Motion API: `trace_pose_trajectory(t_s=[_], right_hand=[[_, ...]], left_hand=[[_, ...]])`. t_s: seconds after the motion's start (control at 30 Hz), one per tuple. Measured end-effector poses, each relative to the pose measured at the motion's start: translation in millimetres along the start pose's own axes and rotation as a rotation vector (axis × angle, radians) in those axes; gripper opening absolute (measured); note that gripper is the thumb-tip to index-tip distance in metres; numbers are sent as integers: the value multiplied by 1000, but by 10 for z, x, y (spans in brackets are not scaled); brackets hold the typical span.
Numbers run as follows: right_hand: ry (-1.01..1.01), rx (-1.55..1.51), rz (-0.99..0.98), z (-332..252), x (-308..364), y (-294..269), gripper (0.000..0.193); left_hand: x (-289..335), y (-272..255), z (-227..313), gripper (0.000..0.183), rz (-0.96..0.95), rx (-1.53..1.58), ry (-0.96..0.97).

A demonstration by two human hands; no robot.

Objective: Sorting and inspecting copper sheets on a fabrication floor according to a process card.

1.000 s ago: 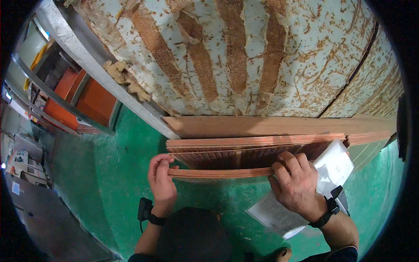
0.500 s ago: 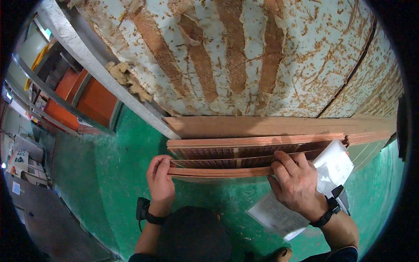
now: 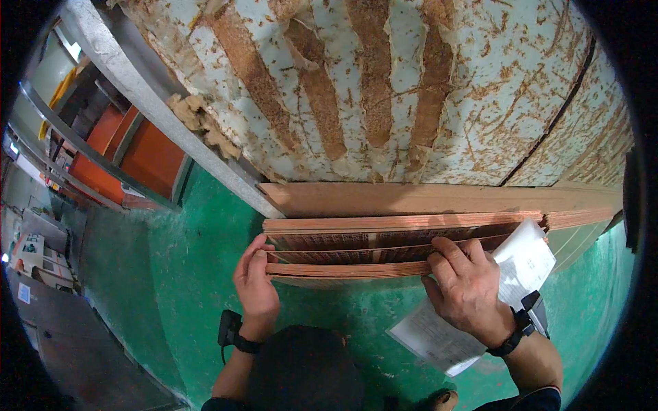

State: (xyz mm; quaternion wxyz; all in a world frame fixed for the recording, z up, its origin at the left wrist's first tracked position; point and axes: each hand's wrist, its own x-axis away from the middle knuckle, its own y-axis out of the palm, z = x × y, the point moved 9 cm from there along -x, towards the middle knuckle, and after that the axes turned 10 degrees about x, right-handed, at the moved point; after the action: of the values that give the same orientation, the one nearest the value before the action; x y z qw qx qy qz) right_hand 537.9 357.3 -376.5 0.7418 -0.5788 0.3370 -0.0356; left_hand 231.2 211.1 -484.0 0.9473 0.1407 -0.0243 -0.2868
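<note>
Thin copper-edged panels (image 3: pixel 356 270) stand on edge in a row, their dark patterned faces showing through the gaps. My left hand (image 3: pixel 256 288) is at the left end of the front panels, with its thumb at their corner and its fingers reaching back along the panel ends. Over the top edges of the front panels curls my right hand (image 3: pixel 465 288), fingers behind and thumb in front. White printed sheets (image 3: pixel 524 257) slant beneath my right hand and wrist, with their upper end by the panels' right side. The rear panel stack (image 3: pixel 404 222) leans against brown board.
Behind the panels rises a large pale block (image 3: pixel 493 89) with torn brown strips. A grey metal post (image 3: pixel 171 113) slants down at the left, beside an orange cart (image 3: pixel 147 161). The floor (image 3: pixel 171 294) is green. More panels (image 3: pixel 582 218) stand at the right.
My left hand's fingers have slid back from the front panels' corner toward the panels behind, and the hand has shifted slightly right. My right hand stays in place on the top edges.
</note>
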Motion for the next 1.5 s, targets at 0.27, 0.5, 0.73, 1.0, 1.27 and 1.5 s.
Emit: trace_pose_trajectory(t_s=[0.27, 0.5, 0.73, 1.0, 1.27, 1.5], right_hand=[[-5, -6, -13, 2, 19, 5, 37], [30, -31, -42, 19, 41, 11, 59], [35, -24, -84, 15, 92, 49, 58], [39, -16, -60, 22, 68, 17, 50], [24, -31, -57, 14, 32, -7, 52], [22, -16, -54, -1, -12, 0, 48]], left_hand=[[12, -50, -17, 24, 38, 9, 29], [43, -61, -24, 18, 53, 13, -6], [-1, 22, -25, 29, 12, 32, 15], [-2, 34, 37, 27, 18, -104, 66], [-24, 53, 60, 15, -9, -36, 87], [-70, -44, -1, 12, 5, -43, -25]])
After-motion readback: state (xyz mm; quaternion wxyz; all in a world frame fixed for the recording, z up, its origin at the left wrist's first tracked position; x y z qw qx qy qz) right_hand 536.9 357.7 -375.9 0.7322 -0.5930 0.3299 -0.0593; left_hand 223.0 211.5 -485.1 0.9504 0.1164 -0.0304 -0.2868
